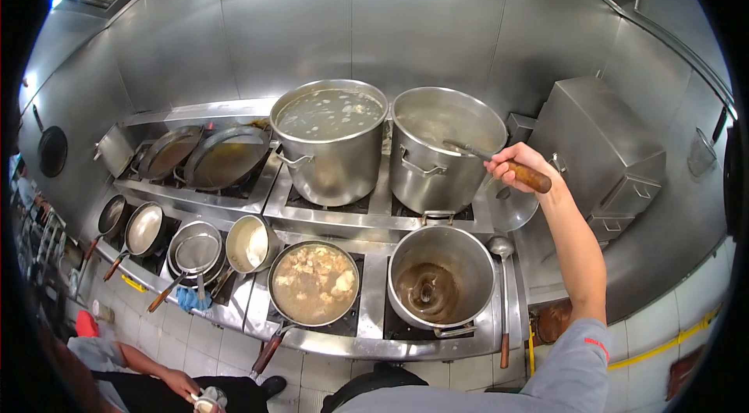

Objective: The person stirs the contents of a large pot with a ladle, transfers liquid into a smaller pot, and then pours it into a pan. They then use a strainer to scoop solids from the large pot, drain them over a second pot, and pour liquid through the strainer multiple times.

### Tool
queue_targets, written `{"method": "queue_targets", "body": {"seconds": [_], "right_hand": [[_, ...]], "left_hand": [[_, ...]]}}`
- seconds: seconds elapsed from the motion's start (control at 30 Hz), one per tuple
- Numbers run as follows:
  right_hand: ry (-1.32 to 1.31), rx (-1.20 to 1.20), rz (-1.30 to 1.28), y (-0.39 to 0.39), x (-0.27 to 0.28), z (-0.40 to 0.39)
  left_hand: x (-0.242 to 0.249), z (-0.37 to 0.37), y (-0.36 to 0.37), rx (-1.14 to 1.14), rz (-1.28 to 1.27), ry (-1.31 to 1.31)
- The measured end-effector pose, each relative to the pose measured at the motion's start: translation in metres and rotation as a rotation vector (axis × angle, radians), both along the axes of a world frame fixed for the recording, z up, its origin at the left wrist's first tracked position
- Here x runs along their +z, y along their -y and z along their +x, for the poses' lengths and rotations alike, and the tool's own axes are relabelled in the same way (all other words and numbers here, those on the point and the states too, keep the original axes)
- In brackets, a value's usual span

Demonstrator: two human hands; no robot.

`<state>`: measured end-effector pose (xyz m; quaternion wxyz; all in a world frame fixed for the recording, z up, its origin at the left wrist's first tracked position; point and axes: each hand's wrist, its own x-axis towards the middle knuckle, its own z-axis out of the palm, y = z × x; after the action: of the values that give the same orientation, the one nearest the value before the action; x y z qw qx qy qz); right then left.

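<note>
My right hand (518, 166) is closed round the wooden handle of a long metal utensil (470, 149), which reaches over the rim of the tall back right stockpot (434, 182). The tool's far end is hidden inside that pot, in cloudy liquid. Beside it stands another tall stockpot (331, 167), full of pale liquid with bits afloat. Below my hand is a deep pot (482, 257) with a little brown liquid at its bottom. A pan (314, 284) of broth and pale chunks sits to its left. My left hand is out of view.
A ladle (503, 288) lies at the stove's right edge, near a round lid (515, 208). Woks (226, 159), small pans (144, 229) and a strainer (197, 251) occupy the left side. Another person's hand (181, 383) holds something whitish at lower left. A steel cabinet (593, 140) stands right.
</note>
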<state>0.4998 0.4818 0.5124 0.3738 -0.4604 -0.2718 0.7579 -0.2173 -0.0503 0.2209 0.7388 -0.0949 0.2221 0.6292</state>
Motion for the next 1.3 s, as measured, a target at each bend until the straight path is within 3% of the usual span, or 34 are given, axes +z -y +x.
{"method": "queue_targets", "body": {"seconds": [0.13, 0.2, 0.23, 0.3, 0.47, 0.67, 0.73, 0.77, 0.93, 0.97, 1.0, 1.03, 1.07, 1.1, 1.13, 1.3], "right_hand": [[-0.147, -0.053, 0.008, 0.008, 0.008, -0.016], [-0.155, -0.048, 0.026, 0.008, 0.01, -0.016], [-0.169, -0.051, 0.019, 0.009, 0.014, -0.017], [-0.191, -0.075, 0.03, 0.013, 0.02, -0.022], [-0.139, -0.185, 0.094, 0.036, 0.038, -0.046], [-0.167, -0.226, 0.083, 0.052, 0.046, -0.053], [-0.187, -0.223, 0.079, 0.058, 0.049, -0.059], [-0.213, -0.224, 0.08, 0.062, 0.052, -0.062], [-0.168, -0.194, 0.15, 0.086, 0.068, -0.079], [-0.164, -0.194, 0.145, 0.094, 0.073, -0.086], [-0.128, -0.183, 0.181, 0.104, 0.078, -0.095], [-0.091, -0.171, 0.215, 0.113, 0.082, -0.104], [-0.088, -0.177, 0.206, 0.121, 0.086, -0.11], [-0.084, -0.175, 0.195, 0.129, 0.089, -0.117], [-0.085, -0.137, 0.214, 0.138, 0.09, -0.125], [-0.23, 0.024, 0.19, 0.177, 0.075, -0.154]], "left_hand": [[-0.025, -0.003, -0.02, 0.037, 0.16, 0.041], [-0.063, -0.02, -0.024, 0.228, 0.024, -0.393], [-0.068, -0.023, -0.018, 0.231, 0.008, -0.393], [-0.063, -0.021, -0.017, 0.138, 0.33, -0.47], [-0.084, -0.035, 0.004, 0.432, 0.235, -0.385], [-0.107, -0.06, 0.049, 0.759, 0.252, -0.113], [-0.103, -0.057, 0.06, 0.917, 0.484, 0.417], [-0.099, -0.056, 0.062, 0.922, 0.478, 0.419], [-0.084, -0.055, 0.07, 0.625, 0.54, -0.249], [-0.103, -0.04, 0.072, 0.497, 0.315, -0.424], [-0.141, -0.002, 0.074, 0.233, -0.033, -0.597], [-0.173, 0.053, 0.069, -0.36, -0.452, -0.787], [-0.181, 0.097, 0.061, -0.739, -0.633, -0.847], [-0.273, 0.115, 0.097, -0.516, -0.639, -1.161], [-0.299, 0.112, 0.103, -0.546, -0.659, -1.089], [-0.305, 0.099, 0.115, -0.514, -0.661, -1.054]]}}
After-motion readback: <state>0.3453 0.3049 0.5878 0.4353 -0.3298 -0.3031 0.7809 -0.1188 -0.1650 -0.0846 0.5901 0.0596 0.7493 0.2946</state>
